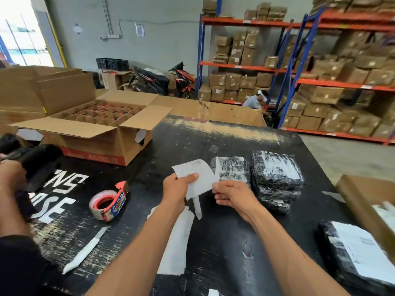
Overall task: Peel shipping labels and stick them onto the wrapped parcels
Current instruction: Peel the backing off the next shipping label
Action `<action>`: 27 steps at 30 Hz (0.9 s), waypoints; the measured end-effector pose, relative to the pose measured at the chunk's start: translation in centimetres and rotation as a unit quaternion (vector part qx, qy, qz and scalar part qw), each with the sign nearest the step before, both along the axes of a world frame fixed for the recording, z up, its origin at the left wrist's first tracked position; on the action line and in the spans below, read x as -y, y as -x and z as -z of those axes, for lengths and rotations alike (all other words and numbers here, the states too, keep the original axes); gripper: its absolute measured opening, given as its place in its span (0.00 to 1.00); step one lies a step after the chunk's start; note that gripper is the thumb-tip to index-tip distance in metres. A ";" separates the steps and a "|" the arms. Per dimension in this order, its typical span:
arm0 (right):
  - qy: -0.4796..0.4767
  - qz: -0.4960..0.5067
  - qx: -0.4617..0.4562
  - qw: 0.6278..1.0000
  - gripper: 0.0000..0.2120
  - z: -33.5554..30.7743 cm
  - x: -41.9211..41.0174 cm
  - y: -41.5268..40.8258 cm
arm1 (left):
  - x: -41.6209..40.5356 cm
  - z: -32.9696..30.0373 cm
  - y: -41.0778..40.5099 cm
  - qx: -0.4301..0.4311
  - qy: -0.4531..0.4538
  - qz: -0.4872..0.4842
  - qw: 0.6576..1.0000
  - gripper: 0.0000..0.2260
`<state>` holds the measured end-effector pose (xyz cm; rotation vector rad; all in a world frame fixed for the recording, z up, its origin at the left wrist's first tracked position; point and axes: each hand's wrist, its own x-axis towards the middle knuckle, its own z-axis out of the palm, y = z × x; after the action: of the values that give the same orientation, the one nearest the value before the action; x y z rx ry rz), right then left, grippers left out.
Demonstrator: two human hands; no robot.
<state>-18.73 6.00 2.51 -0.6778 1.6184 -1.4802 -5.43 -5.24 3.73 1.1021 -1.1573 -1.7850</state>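
Note:
I hold a white shipping label [197, 177] above the black table [224, 242]. My left hand [176, 186] pinches its left edge with thumb on top. My right hand [232, 194] pinches its lower right corner, where a narrow backing strip [197, 207] hangs down. Behind the label lies a black bubble-wrapped parcel [233, 168], and to its right a stack of wrapped parcels [276, 178]. At the near right another wrapped parcel [350, 257] carries a stuck white label [361, 251].
A tape dispenser [110, 200] sits left of my hands. Peeled backing strips [85, 251] and a backing sheet [177, 240] lie on the table. An open carton [96, 129] stands at the back left. Another person's hand [10, 174] holds a dark object at far left. A cardboard box [367, 201] sits at right.

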 end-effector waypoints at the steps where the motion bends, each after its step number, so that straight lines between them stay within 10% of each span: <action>1: 0.006 0.011 -0.003 1.000 0.05 0.0 -0.2 0.3 | -0.1 0.1 0.5 0.019 0.007 -0.010 1.000 0.09; 5: 0.028 0.036 -0.015 0.999 0.07 -0.8 -1.0 1.2 | -0.6 0.9 1.5 0.256 0.242 -0.020 0.936 0.39; 8: 0.046 0.045 -0.034 0.997 0.06 -1.4 -1.6 1.7 | -0.9 0.8 2.2 0.150 0.347 0.071 0.923 0.18; 27: 0.118 0.064 0.057 0.989 0.05 -1.0 -2.8 2.8 | -3.6 1.2 3.5 0.007 0.233 0.218 0.948 0.08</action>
<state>-21.57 8.78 3.51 -0.6155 1.4356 -1.7911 -8.92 -1.65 2.50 0.6088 -1.8241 -1.6780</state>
